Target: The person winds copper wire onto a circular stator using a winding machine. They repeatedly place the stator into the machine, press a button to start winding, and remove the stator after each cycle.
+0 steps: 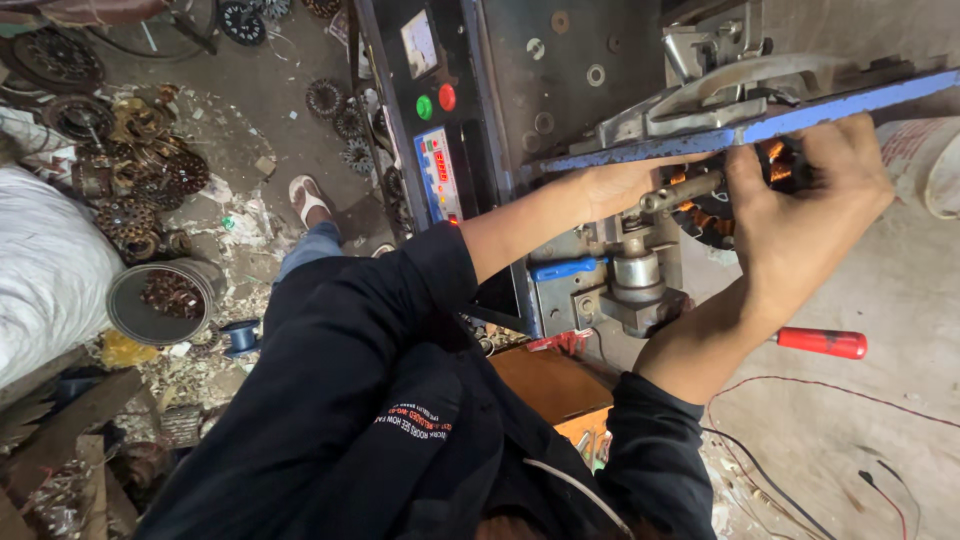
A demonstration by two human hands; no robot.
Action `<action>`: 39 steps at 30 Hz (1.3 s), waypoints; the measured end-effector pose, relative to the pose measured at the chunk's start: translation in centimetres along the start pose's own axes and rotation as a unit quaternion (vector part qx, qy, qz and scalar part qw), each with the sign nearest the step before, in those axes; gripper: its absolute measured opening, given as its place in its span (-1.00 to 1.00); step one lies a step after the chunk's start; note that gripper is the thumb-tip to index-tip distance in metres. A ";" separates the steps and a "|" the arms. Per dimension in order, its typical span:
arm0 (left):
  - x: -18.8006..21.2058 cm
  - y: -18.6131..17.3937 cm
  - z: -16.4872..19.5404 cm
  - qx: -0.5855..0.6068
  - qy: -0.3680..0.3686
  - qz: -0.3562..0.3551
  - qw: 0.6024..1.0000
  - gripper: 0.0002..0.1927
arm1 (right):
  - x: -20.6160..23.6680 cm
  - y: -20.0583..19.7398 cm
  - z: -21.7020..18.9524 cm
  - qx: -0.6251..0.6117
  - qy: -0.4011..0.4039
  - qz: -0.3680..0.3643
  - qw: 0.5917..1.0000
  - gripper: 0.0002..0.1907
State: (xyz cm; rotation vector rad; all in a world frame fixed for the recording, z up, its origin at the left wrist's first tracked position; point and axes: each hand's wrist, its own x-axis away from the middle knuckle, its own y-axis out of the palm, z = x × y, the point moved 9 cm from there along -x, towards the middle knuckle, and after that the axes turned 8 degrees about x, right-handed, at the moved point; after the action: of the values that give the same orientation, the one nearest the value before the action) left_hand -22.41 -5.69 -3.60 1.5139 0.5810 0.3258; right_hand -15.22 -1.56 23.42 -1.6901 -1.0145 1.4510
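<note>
A dark round motor stator with copper windings (718, 222) sits on the shaft of a grey winding machine (640, 270), under a blue metal bar (800, 120). My right hand (815, 215) is closed around the stator's near side, fingers reaching up to the blue bar. From the other side, my left hand (620, 185) holds the stator next to a metal spindle (680, 190). Most of the stator is hidden by my hands.
A control panel with a green and a red button (435, 100) stands left of the machine. A red-handled tool (822, 343) lies on the floor by my right forearm. Scrap stators (140, 190), a round tin (160, 300) and a white sack (45, 265) crowd the left.
</note>
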 end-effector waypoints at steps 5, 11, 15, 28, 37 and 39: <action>-0.2 -0.6 -0.3 -0.079 -0.010 -0.002 0.997 -0.57 | 0.1 0.0 0.1 0.000 -0.002 -0.001 1.000 -0.68; -0.6 -0.6 -0.4 -0.012 -0.002 -0.004 1.000 -0.59 | 0.0 0.1 0.2 0.007 -0.004 0.000 1.000 -0.68; -0.1 0.3 0.0 -0.075 0.009 -0.022 0.997 -0.57 | 0.1 0.1 0.3 -0.004 0.006 -0.003 1.000 -0.66; -1.4 -1.8 -0.6 -0.005 0.015 -0.015 1.000 -0.59 | 0.1 0.1 0.1 -0.001 -0.009 -0.007 1.000 -0.64; -0.3 -1.1 -0.3 -0.056 0.004 -0.009 0.998 -0.60 | -0.1 0.0 -0.2 0.000 -0.004 -0.002 1.000 -0.67; -0.5 -1.4 -0.7 -0.119 -0.008 -0.014 0.993 -0.60 | -0.1 -0.1 -0.3 0.000 -0.013 -0.001 1.000 -0.69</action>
State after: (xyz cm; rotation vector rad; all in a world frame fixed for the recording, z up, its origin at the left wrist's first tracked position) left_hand -23.45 -5.48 -4.86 1.2771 0.5311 0.3484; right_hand -14.91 -1.59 23.57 -1.6737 -1.0291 1.4757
